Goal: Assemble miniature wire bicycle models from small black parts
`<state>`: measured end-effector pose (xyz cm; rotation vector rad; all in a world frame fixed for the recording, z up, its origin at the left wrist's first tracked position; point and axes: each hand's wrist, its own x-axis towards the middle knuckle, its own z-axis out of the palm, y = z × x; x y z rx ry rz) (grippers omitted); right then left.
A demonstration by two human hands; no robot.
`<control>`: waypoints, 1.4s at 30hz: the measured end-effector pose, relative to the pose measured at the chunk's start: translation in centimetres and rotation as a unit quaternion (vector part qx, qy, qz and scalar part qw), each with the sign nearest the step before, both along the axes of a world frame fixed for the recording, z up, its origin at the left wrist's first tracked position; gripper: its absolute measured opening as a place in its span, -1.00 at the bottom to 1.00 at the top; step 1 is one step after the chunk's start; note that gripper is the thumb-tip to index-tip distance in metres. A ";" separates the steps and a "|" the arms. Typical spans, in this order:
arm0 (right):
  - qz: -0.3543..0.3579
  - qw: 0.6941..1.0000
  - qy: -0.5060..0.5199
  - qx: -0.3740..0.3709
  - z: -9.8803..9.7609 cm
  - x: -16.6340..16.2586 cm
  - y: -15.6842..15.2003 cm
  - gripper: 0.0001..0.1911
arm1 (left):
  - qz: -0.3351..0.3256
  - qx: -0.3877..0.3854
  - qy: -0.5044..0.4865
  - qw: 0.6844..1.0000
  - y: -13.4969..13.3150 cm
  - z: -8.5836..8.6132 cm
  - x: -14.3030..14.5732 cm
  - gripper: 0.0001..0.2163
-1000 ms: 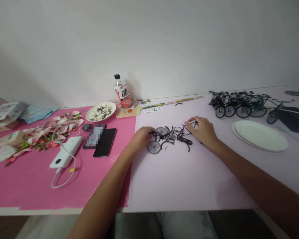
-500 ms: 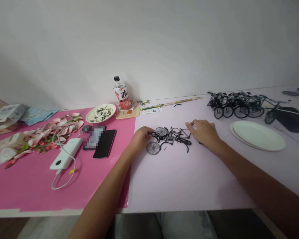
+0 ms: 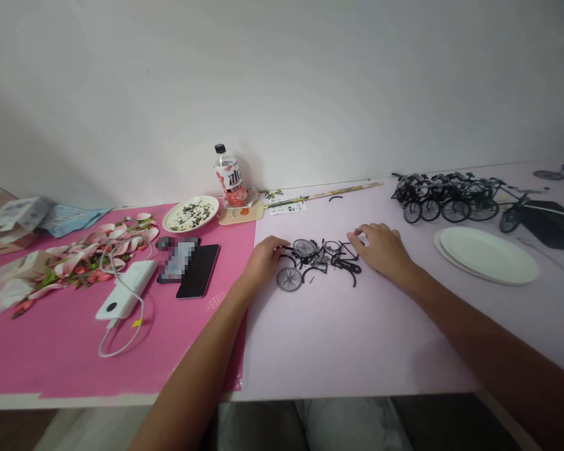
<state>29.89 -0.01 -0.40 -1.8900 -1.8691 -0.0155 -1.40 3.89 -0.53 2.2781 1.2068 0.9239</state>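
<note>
Loose parts of a black model bicycle lie flat between my hands on the pale sheet. Among them are a grey spoked wheel (image 3: 289, 280), a second wheel (image 3: 305, 248) and a curved mudguard (image 3: 355, 280). My left hand (image 3: 264, 260) rests at the left end of the parts, fingers curled together beside a thin dark piece; whether it is gripped is hidden. At the right end, my right hand (image 3: 380, 247) has thumb and forefinger pinched above the black frame (image 3: 349, 248). What sits in that pinch is too small to name.
Several assembled model bicycles (image 3: 444, 197) stand at the back right, behind white oval plates (image 3: 493, 255). On the pink sheet to the left are phones (image 3: 198, 272), a white power bank (image 3: 126, 291) with its cable, and petals. A drink bottle (image 3: 230, 178) stands beside a bowl (image 3: 169, 222).
My right hand has shifted slightly up and to the left, its fingers drawn in. The left fingers have moved up a little. The parts lie nearly as before.
</note>
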 end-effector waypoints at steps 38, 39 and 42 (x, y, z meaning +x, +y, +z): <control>0.179 0.948 0.250 -0.079 -0.5 -2.2 -1.2 -0.65 | 0.094 -0.041 -0.139 0.985 -0.2 0.3 0.4 -0.78; 0.174 0.950 0.248 -0.073 -0.4 -2.2 -1.2 -0.64 | 0.096 -0.041 -0.137 0.985 -0.2 0.2 0.4 -0.78; 0.164 0.958 0.226 -0.056 -0.3 -2.1 -1.3 -0.63 | 0.100 -0.044 -0.136 0.985 -0.1 0.1 0.4 -0.79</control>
